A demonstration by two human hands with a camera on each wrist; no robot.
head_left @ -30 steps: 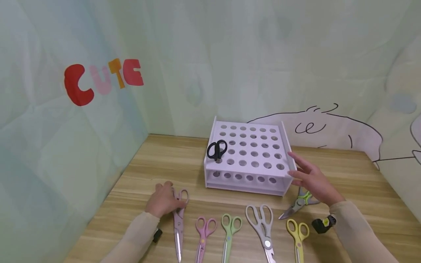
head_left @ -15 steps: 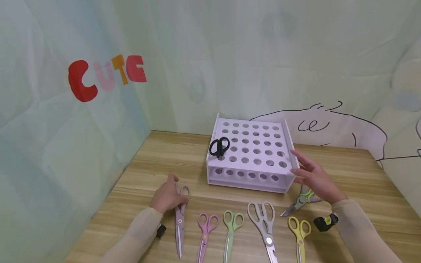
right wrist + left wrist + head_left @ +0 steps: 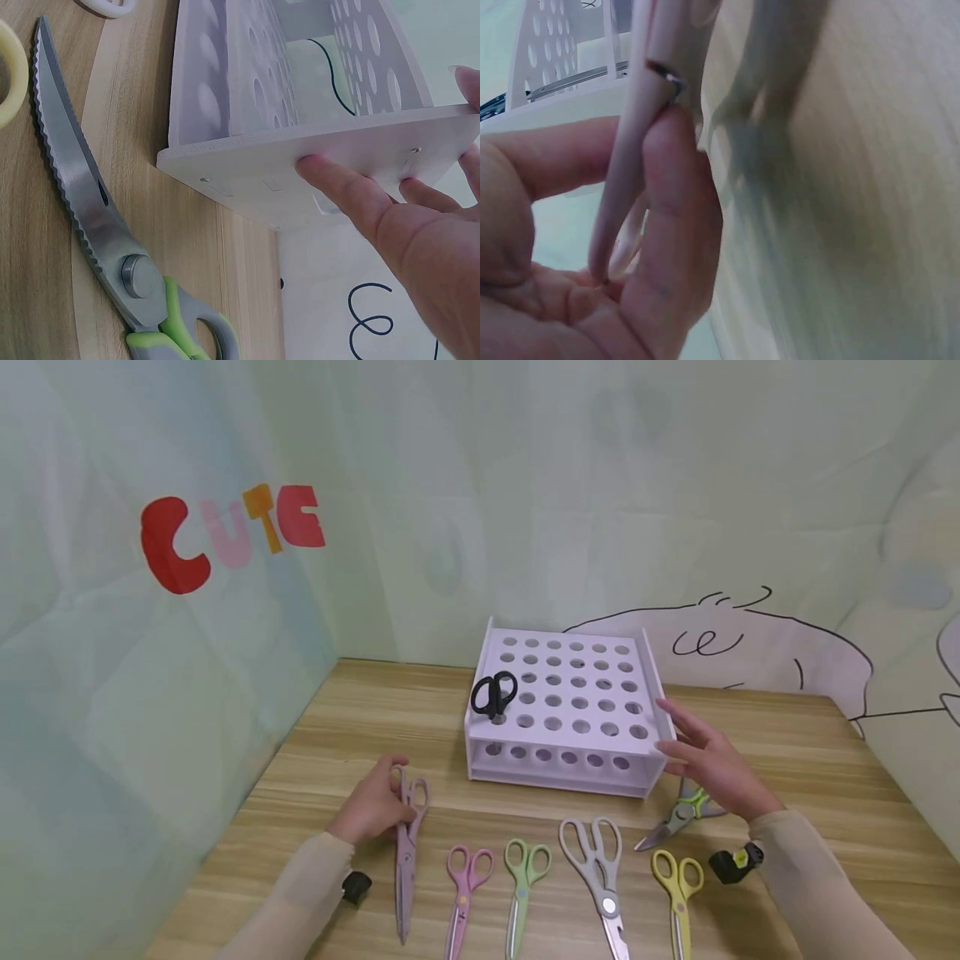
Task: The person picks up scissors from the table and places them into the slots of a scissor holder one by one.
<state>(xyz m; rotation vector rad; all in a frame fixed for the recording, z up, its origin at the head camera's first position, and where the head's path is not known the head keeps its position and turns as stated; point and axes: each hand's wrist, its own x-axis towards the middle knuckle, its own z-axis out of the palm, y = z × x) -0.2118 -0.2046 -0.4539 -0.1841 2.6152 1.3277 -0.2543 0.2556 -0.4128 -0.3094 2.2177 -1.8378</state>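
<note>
My left hand pinches the handles of a pair of mauve scissors, thumb on one side and fingers on the other. Their blades point toward the front edge of the table, and in the left wrist view a shadow of the scissors falls on the wood beside them. With its fingers extended, my right hand touches the right side panel of a white rack full of round holes. One fingertip presses the panel's outer face in the right wrist view. Black-handled scissors stand in the rack's front left hole.
Pink scissors, green scissors, grey kitchen scissors and yellow scissors lie in a row at the front. Grey-green shears with a curved serrated blade lie below my right hand. Fabric walls bound the table behind and left.
My left hand has taken a firmer hold of the mauve scissors and shifted them slightly away from the front edge. My right hand has stayed on the rack.
</note>
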